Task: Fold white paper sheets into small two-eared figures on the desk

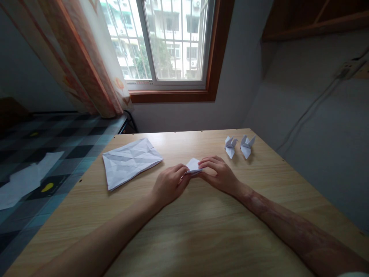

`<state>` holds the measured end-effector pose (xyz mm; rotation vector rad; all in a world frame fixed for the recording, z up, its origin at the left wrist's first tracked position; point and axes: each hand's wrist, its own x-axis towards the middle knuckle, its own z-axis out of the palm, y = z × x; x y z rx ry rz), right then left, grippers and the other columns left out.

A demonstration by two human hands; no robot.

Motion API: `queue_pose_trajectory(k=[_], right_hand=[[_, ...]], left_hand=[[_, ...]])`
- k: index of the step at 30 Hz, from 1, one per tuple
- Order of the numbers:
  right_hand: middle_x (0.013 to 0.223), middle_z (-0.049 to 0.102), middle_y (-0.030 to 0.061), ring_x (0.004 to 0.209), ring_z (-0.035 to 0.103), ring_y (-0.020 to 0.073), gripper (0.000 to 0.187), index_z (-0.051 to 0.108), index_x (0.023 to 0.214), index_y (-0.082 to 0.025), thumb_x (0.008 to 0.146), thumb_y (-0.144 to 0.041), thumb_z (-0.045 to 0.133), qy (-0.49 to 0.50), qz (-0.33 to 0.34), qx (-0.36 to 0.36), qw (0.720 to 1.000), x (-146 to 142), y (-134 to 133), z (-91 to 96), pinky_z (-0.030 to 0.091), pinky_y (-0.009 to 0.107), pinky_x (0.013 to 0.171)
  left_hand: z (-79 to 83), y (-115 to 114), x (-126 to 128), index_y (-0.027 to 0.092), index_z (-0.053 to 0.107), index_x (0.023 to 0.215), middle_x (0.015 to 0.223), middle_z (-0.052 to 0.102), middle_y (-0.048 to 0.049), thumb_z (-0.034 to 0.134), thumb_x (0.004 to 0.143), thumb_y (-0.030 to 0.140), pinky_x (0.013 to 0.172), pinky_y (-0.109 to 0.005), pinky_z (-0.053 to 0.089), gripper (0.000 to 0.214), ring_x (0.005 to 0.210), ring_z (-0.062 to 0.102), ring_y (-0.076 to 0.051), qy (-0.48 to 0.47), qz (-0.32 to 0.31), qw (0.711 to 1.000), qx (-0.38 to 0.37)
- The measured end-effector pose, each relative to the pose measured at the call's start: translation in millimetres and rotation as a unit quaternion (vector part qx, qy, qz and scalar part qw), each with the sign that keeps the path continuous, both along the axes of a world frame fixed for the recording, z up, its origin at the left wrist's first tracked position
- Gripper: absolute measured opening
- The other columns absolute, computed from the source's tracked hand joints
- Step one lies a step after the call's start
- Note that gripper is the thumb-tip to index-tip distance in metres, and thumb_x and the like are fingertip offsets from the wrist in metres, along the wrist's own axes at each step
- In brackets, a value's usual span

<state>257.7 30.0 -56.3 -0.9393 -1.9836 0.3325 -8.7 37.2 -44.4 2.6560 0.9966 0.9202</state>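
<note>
Between my two hands is a small piece of folded white paper point(193, 164), just above or on the wooden table. My left hand point(172, 182) pinches its left edge between thumb and fingers. On the right edge, the thumb and fingers of my right hand point(218, 173) are closed on the same paper. A pointed flap stands up at the back of the fold; the underside is hidden. Beyond my right hand, two folded paper cranes point(230, 147) sit side by side. Left of my hands lies a creased stack of white paper sheets point(131, 161).
The wooden table point(187, 238) reaches toward a wall with a barred window point(175, 46). At the left, loose white papers point(29, 179) lie on a checked bed point(17, 138) beside a curtain point(83, 57). A cable point(309, 105) hangs along the right wall under a shelf point(314, 27).
</note>
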Motion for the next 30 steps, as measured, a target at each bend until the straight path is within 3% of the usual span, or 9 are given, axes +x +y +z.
queue_pose_trajectory(k=[3,9,12,15,18,22,26,30], right_hand=[[0.117,0.082,0.0088,0.119,0.073,0.0313,0.016,0.079,0.109,-0.029,0.101,-0.041,0.082,0.066,-0.003,-0.043,0.997,2,-1,-1.4,0.056,0.052,0.110],[0.099,0.076,0.0039,0.097,0.074,0.0250,0.030,0.071,0.115,-0.026,0.098,-0.046,0.084,0.208,-0.024,-0.139,0.968,6,2,-11.9,0.059,0.037,0.087],[0.093,0.072,0.0014,0.090,0.072,0.0218,0.036,0.067,0.123,-0.026,0.100,-0.050,0.081,0.225,0.004,-0.177,0.958,5,4,-14.5,0.057,0.031,0.074],[0.098,0.072,0.0015,0.088,0.070,0.0197,0.036,0.063,0.131,-0.028,0.106,-0.051,0.072,0.220,0.045,-0.185,0.957,3,5,-14.7,0.058,0.030,0.075],[0.120,0.074,0.0056,0.097,0.071,0.0208,0.038,0.060,0.142,-0.031,0.109,-0.046,0.069,0.168,0.058,-0.151,0.972,3,5,-13.1,0.062,0.036,0.087],[0.140,0.070,0.0111,0.120,0.072,0.0277,0.035,0.064,0.142,-0.031,0.108,-0.033,0.071,0.045,0.028,-0.016,0.998,2,4,-9.4,0.060,0.049,0.107],[0.157,0.064,0.0129,0.140,0.065,0.0329,0.025,0.072,0.133,-0.031,0.110,-0.023,0.065,-0.057,-0.007,0.063,0.996,1,4,-8.0,0.056,0.058,0.116],[0.164,0.059,0.0121,0.146,0.062,0.0327,0.038,0.067,0.146,-0.032,0.109,-0.021,0.064,-0.084,-0.033,0.085,0.992,1,2,-8.0,0.054,0.058,0.120]], left_hand=[[2.5,-1,0,0.021,0.073,0.108,0.106,0.077,-0.0086,0.055,0.112,0.034,0.077,-0.029,0.054,0.022,0.086,0.072,-0.018,-0.080,-0.048,0.993,-0.074],[6.2,2,-1,0.017,0.071,0.099,0.079,0.074,-0.0027,0.067,0.106,0.045,0.068,-0.025,0.054,0.029,0.072,0.069,-0.015,-0.173,-0.055,0.943,-0.279],[5.7,4,-2,0.016,0.073,0.102,0.089,0.077,-0.0042,0.073,0.101,0.044,0.074,-0.025,0.056,0.028,0.080,0.070,-0.016,-0.180,-0.071,0.933,-0.302],[2.4,7,-1,0.016,0.072,0.096,0.086,0.073,-0.0029,0.075,0.098,0.045,0.071,-0.024,0.054,0.029,0.079,0.066,-0.016,-0.197,-0.050,0.929,-0.309],[-1.9,12,-1,0.017,0.068,0.089,0.075,0.065,0.0004,0.074,0.097,0.047,0.060,-0.022,0.044,0.032,0.069,0.059,-0.014,-0.210,-0.010,0.920,-0.331],[-3.2,16,-1,0.017,0.066,0.082,0.072,0.063,0.0012,0.073,0.096,0.048,0.057,-0.022,0.037,0.035,0.066,0.055,-0.013,-0.178,0.022,0.933,-0.311],[2.2,15,-1,0.018,0.063,0.076,0.068,0.060,0.0021,0.064,0.101,0.050,0.059,-0.024,0.035,0.040,0.063,0.052,-0.013,-0.141,0.035,0.952,-0.270],[6.3,15,0,0.019,0.054,0.066,0.059,0.056,0.0025,0.049,0.109,0.050,0.063,-0.028,0.035,0.053,0.058,0.049,-0.013,-0.090,0.044,0.968,-0.230]])
